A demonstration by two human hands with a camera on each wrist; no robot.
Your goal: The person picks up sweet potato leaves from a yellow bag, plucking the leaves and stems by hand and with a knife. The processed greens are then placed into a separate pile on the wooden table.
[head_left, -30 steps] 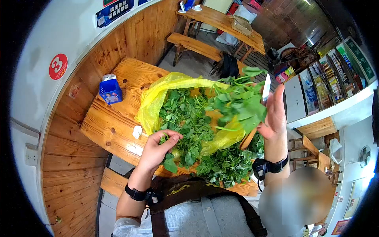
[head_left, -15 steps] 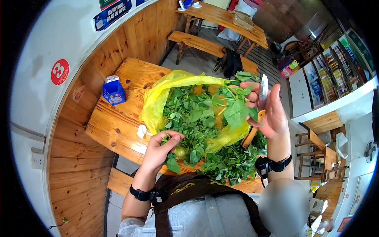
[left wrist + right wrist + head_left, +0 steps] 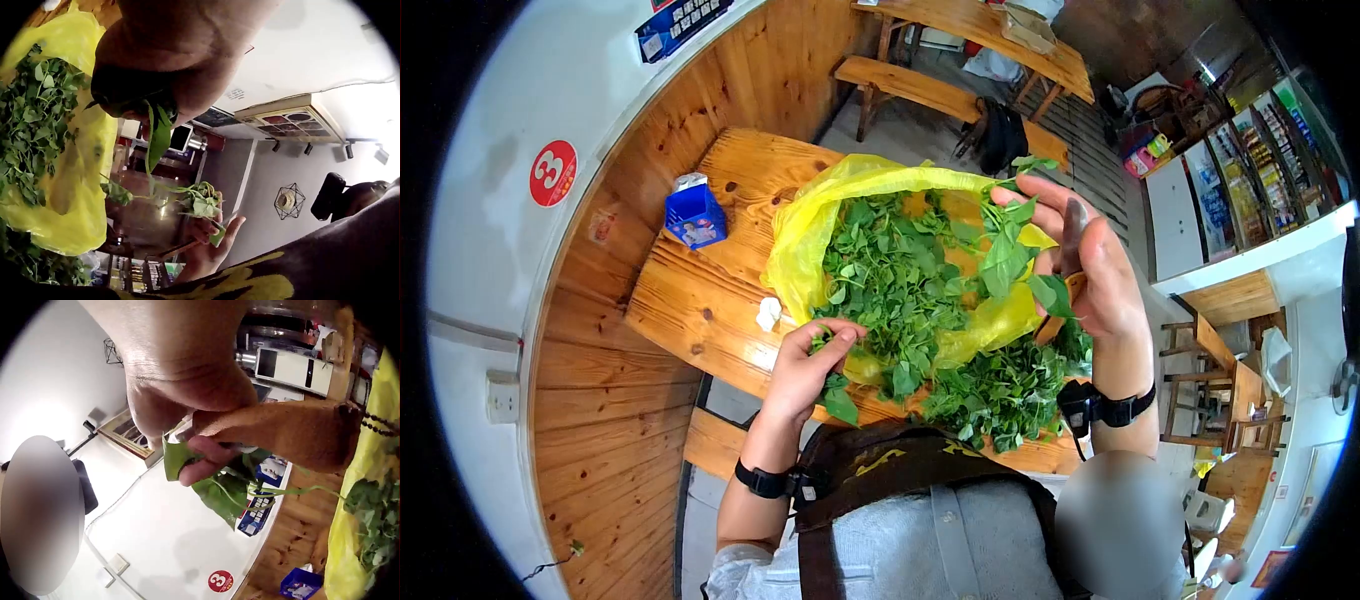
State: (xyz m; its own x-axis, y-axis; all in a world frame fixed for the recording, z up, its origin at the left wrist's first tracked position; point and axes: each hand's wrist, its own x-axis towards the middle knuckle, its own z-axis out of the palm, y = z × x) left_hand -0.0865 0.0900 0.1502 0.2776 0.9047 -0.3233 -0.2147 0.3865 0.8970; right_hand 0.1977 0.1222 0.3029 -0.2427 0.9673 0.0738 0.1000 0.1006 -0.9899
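Note:
My left hand (image 3: 800, 370) pinches green leafy stems over the near left edge of a yellow plastic bag (image 3: 800, 245); a leaf (image 3: 159, 140) hangs below those fingers in the left wrist view. Raised over the bag's right side, my right hand (image 3: 1112, 290) holds a knife with a wooden handle (image 3: 281, 434), its blade (image 3: 1074, 230) pointing up past the palm. Leafy stems (image 3: 1005, 260) hang at the same hand's fingers, with broad leaves (image 3: 222, 497) close beside the handle in the right wrist view. Picked greens (image 3: 890, 275) fill the opened bag.
More greens (image 3: 1000, 395) are heaped on the wooden table (image 3: 685, 310), nearer my body. A blue box (image 3: 696, 215) and a crumpled white tissue (image 3: 769, 313) lie to the left. Wood panelling (image 3: 610, 400) borders the table's left, and a bench (image 3: 920, 100) stands beyond.
The right hand has turned, and its knife blade went from bright to dark. The leafy bunch at its fingers looks smaller and hangs lower. My left hand keeps its pinch almost in place.

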